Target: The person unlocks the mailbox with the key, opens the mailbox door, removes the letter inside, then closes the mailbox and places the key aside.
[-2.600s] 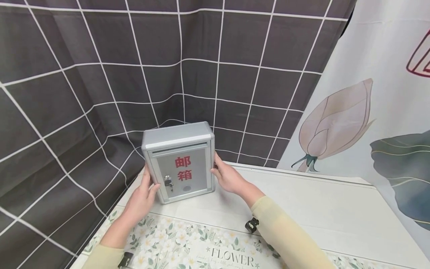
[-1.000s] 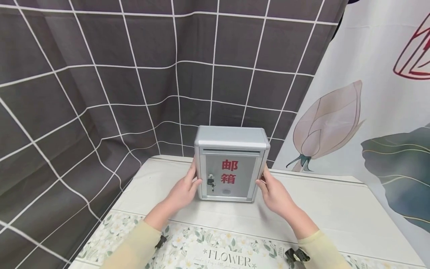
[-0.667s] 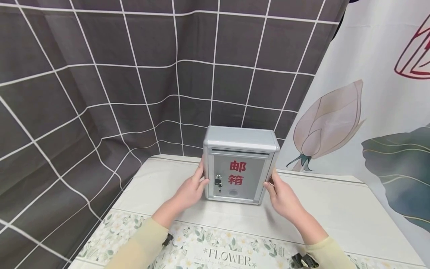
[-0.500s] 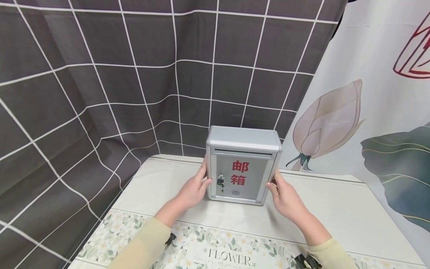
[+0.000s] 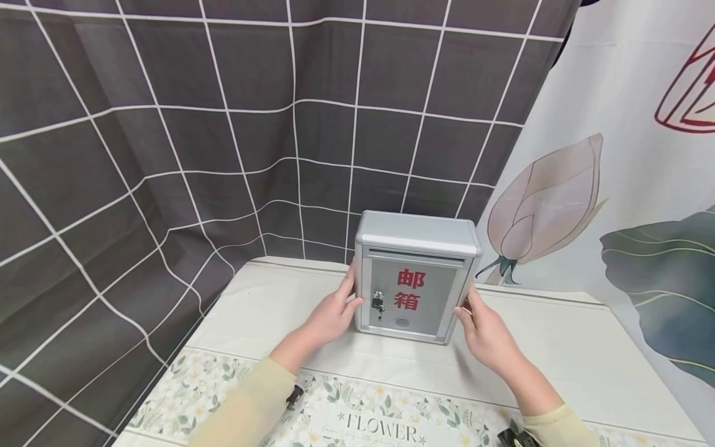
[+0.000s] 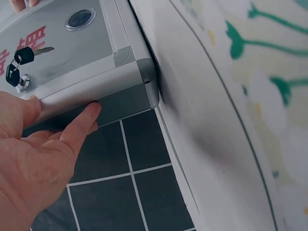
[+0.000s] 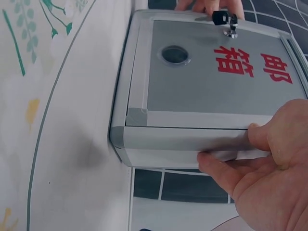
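A silver metal mailbox (image 5: 419,231) with red characters on its door stands on the table, turned slightly. A slot runs along the top of its front. My left hand (image 5: 329,313) grips its left side, thumb at the front edge and fingers along the side panel. On the opposite side my right hand (image 5: 487,329) holds it the same way, as the right wrist view of the mailbox (image 7: 192,91) also shows. Keys (image 6: 24,57) hang from the door lock, near my left thumb. The mailbox's back is hidden.
A pale cloth with a floral band (image 5: 190,388) and the word FLOWER covers the table (image 5: 558,335). Behind and to the left hangs a dark curtain (image 5: 234,143) with white grid lines. A white curtain (image 5: 631,186) with a flower bud print hangs at the right.
Both hands have moved the mailbox from the left corner of the table rightward, with a small further shift right in the last half second. It has also turned. Both grips have stayed on its sides.
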Demonstrator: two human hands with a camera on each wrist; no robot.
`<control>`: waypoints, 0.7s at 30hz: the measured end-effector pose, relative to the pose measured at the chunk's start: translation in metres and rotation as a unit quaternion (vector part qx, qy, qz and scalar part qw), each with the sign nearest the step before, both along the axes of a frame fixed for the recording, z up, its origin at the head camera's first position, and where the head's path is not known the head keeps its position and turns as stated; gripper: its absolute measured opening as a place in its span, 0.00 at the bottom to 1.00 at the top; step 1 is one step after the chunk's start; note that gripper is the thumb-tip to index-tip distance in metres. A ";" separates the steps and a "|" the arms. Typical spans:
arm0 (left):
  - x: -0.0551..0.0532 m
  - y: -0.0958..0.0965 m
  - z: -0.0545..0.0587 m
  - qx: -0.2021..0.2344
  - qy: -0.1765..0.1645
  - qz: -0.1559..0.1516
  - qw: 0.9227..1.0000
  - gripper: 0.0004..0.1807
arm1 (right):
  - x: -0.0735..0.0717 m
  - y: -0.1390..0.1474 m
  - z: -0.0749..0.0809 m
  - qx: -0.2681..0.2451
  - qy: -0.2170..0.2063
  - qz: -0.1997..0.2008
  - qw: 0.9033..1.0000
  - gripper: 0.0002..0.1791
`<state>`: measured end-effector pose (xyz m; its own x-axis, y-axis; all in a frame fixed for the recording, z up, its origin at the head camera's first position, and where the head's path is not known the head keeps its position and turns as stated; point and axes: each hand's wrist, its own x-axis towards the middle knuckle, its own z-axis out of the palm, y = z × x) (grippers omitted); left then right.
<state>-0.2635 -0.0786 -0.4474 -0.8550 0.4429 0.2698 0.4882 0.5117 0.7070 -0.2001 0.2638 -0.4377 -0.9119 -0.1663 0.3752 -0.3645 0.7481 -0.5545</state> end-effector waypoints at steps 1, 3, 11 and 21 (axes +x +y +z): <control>0.000 0.001 0.000 0.002 0.001 -0.002 1.000 0.46 | 0.000 0.000 0.000 -0.001 0.000 -0.001 1.000 0.38; 0.000 0.002 0.001 0.004 -0.002 -0.006 1.000 0.46 | 0.000 0.002 0.000 -0.002 0.000 -0.003 1.000 0.37; -0.006 0.007 -0.005 0.002 -0.001 -0.003 1.000 0.46 | 0.000 0.006 -0.001 0.000 0.005 -0.002 1.000 0.36; -0.010 0.008 -0.007 0.005 -0.008 -0.008 1.000 0.45 | -0.002 0.007 -0.002 0.004 0.019 -0.005 1.000 0.35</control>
